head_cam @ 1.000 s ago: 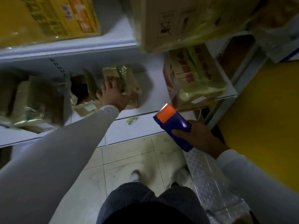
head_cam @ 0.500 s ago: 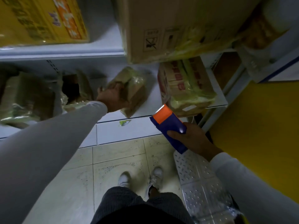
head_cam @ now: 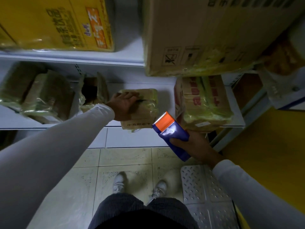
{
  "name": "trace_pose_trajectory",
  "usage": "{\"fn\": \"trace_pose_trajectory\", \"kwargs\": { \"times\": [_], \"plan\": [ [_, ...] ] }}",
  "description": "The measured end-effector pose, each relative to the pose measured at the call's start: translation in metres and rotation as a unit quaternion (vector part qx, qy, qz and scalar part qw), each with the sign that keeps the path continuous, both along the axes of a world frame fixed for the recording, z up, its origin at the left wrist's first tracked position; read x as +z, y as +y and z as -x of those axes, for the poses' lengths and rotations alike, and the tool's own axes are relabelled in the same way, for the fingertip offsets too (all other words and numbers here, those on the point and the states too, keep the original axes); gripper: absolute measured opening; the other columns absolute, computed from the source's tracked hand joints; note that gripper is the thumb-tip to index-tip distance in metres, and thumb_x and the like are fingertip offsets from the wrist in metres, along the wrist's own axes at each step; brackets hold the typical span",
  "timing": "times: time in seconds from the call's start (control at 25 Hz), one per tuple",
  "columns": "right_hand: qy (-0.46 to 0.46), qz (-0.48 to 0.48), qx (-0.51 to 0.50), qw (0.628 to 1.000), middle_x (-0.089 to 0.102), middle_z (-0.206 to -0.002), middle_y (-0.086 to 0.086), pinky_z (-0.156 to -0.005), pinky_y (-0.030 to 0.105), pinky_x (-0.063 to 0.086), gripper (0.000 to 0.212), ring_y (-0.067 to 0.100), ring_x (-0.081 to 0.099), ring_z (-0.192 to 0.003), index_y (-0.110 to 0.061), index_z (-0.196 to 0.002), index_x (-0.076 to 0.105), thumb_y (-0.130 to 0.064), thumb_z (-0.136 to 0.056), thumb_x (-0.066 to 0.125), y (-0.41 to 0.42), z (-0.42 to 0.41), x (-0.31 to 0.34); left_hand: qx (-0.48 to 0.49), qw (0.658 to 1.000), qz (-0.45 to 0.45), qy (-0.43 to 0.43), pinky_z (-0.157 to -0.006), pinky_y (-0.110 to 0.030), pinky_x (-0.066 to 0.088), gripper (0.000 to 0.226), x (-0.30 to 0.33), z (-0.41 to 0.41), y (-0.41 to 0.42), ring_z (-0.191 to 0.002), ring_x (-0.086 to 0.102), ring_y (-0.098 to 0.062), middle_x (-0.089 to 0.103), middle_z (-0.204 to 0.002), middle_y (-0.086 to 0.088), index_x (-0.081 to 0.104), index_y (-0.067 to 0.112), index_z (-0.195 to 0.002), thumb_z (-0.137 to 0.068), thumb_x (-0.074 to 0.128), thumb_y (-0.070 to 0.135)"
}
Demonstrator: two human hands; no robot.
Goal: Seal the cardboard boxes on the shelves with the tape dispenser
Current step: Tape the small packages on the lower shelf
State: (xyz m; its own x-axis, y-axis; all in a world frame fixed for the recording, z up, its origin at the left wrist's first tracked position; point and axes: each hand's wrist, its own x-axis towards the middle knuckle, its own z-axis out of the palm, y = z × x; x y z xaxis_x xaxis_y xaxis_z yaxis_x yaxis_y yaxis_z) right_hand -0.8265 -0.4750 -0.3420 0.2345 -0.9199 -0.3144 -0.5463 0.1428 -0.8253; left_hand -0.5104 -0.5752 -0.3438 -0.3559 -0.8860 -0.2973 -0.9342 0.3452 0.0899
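A small cardboard box (head_cam: 143, 113) wrapped in yellowish tape sits at the front edge of the lower white shelf (head_cam: 166, 103), jutting slightly over it. My left hand (head_cam: 124, 105) grips its left side, fingers curled over the top. My right hand (head_cam: 195, 146) holds a blue tape dispenser (head_cam: 171, 134) with an orange head, its toothed blade pointing up toward the box's right corner, a short gap away.
An open-flapped box (head_cam: 92, 93) and a taped one (head_cam: 39, 96) stand left on the same shelf, a red-printed box (head_cam: 203, 103) right. A yellow box (head_cam: 56, 23) and large brown box (head_cam: 206, 35) fill the upper shelf. A metal step (head_cam: 204, 192) lies by my feet.
My left hand has pulled the small box right and forward to the shelf edge and turned it flat. The dispenser in my right hand has risen closer to it.
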Motion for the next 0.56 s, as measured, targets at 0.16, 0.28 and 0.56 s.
{"fn": "trace_pose_trajectory", "kwargs": {
  "times": [0.16,0.28,0.56],
  "plan": [
    [0.005,0.005,0.004,1.0,0.07,-0.078,-0.028,-0.057,0.003,0.043,0.017,-0.01,0.064,-0.068,-0.053,-0.081,0.064,-0.052,-0.072,0.078,-0.001,-0.027,0.009,-0.01,0.999,-0.033,0.0,-0.116,-0.047,0.011,0.091,-0.001,-0.035,0.007,-0.145,0.011,-0.024,0.005,-0.16,0.002,0.011,0.03,-0.15,-0.079,0.068,0.038],
    [0.022,-0.004,-0.012,1.0,0.071,-0.078,-0.028,-0.055,0.005,0.044,0.016,-0.009,0.065,-0.069,-0.041,-0.081,0.068,-0.048,-0.073,0.08,-0.003,-0.05,0.013,-0.06,0.998,-0.008,0.012,-0.117,-0.047,0.012,0.086,-0.007,-0.039,0.014,-0.147,-0.001,-0.021,-0.005,-0.16,-0.001,0.013,0.026,-0.151,-0.083,0.064,0.034],
    [0.034,-0.001,-0.035,0.999,0.075,-0.094,0.004,-0.078,0.036,0.053,0.026,0.018,0.069,-0.086,-0.022,-0.095,0.068,-0.035,-0.077,0.082,-0.002,-0.07,0.022,-0.106,0.985,0.032,0.135,-0.116,-0.052,0.003,0.072,0.002,-0.049,0.026,-0.147,0.005,-0.02,0.004,-0.16,0.0,0.025,0.025,-0.149,-0.086,0.059,0.034]
  ]
}}
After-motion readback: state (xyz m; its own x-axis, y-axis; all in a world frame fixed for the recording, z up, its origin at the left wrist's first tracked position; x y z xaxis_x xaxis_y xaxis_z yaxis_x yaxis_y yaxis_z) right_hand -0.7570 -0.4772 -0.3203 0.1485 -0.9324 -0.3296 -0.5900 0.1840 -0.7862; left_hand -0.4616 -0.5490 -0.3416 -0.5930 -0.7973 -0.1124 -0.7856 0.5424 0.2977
